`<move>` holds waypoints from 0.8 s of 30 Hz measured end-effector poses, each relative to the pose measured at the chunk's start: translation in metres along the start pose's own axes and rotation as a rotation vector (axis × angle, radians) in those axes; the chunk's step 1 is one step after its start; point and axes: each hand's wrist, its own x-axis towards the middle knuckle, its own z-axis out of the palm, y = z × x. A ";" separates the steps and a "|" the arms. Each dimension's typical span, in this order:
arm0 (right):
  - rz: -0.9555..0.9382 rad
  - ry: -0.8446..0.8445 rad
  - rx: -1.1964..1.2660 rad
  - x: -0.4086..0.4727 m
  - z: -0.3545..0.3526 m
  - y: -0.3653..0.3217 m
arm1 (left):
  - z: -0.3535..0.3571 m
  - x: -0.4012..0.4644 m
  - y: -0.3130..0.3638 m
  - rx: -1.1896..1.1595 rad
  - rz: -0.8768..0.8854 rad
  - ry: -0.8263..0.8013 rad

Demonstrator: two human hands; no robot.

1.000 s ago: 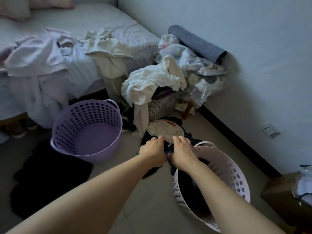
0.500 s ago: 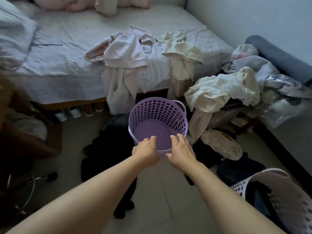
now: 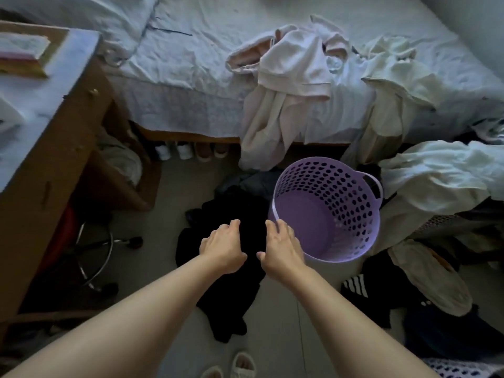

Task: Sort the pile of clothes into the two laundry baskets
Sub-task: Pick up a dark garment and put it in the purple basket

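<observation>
Two hands in view: left hand (image 3: 222,248) and right hand (image 3: 281,251), both held over a black garment (image 3: 231,290) on the floor, fingers loosely curled, holding nothing. One purple basket (image 3: 326,208) stands upright just right of the right hand, mouth upward, nothing inside. A second, white basket (image 3: 461,371) shows only its rim at bottom right. The black garment's long axis runs toward the viewer. Pale tiled floor (image 3: 272,336); bed (image 3: 204,64) behind carries two light garments.
</observation>
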 end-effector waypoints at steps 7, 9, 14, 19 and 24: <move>-0.041 -0.080 -0.032 0.064 0.070 -0.013 | 0.036 0.059 -0.060 -0.029 -0.098 -0.032; -0.043 -0.091 -0.039 0.082 0.095 -0.017 | 0.050 0.079 -0.078 -0.028 -0.110 -0.048; -0.026 -0.122 -0.045 0.130 0.165 -0.024 | 0.093 0.135 -0.129 -0.020 -0.108 -0.086; 0.001 -0.115 -0.065 0.185 0.245 -0.018 | 0.149 0.198 -0.177 0.027 -0.074 -0.113; 0.032 -0.124 -0.093 0.243 0.318 0.005 | 0.211 0.267 -0.213 0.060 -0.063 -0.116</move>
